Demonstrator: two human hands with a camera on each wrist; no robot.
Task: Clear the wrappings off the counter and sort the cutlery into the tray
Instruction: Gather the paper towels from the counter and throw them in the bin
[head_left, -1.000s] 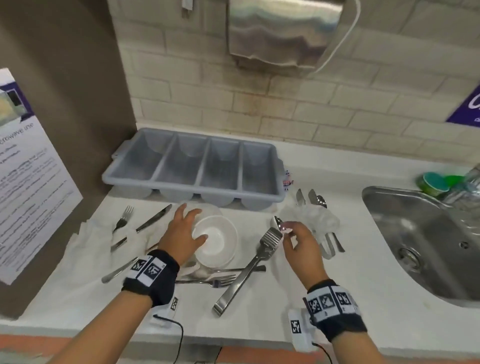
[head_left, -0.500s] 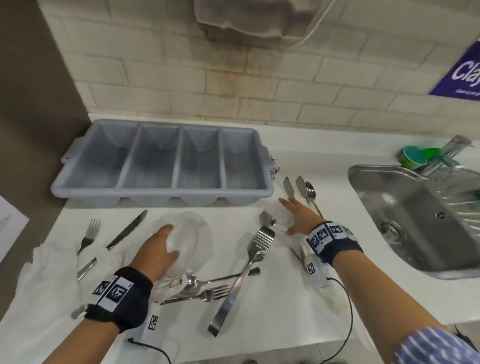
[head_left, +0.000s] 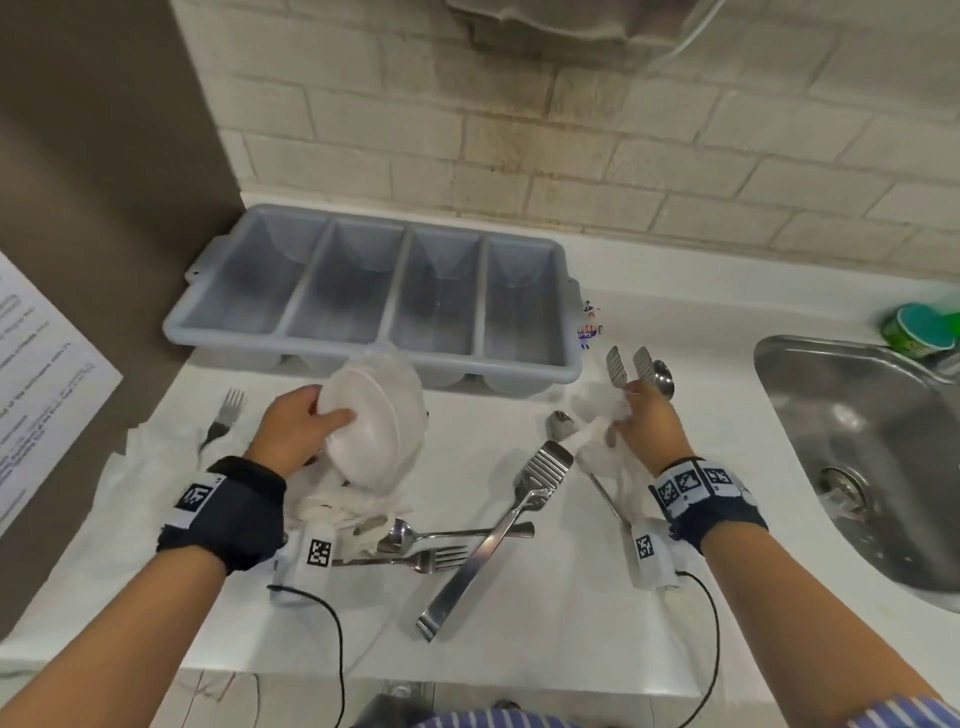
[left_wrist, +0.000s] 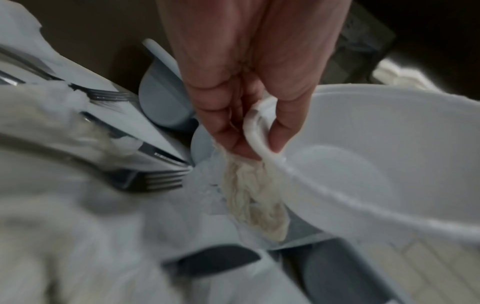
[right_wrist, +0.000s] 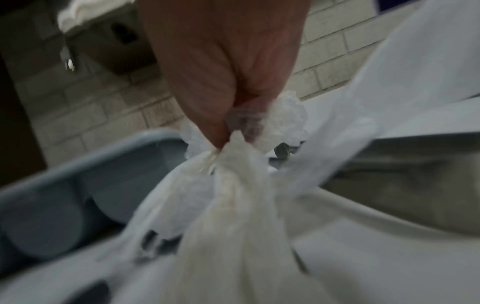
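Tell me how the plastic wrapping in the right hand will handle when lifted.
Likely floppy: the plastic wrapping bunches and drapes below the right hand. Probably very light, since a fingertip pinch holds it. It may snag the spoon beside it.

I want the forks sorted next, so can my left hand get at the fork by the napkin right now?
Probably not yet: the left hand is gripping the white bowl and wrapping. The fork itself lies uncovered just to its left.

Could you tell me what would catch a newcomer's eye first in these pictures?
The left hand holds white bowls tilted up just in front of the empty grey tray. The right hand pinches a crumpled plastic wrapper, with forks and spoons scattered on the counter between them.
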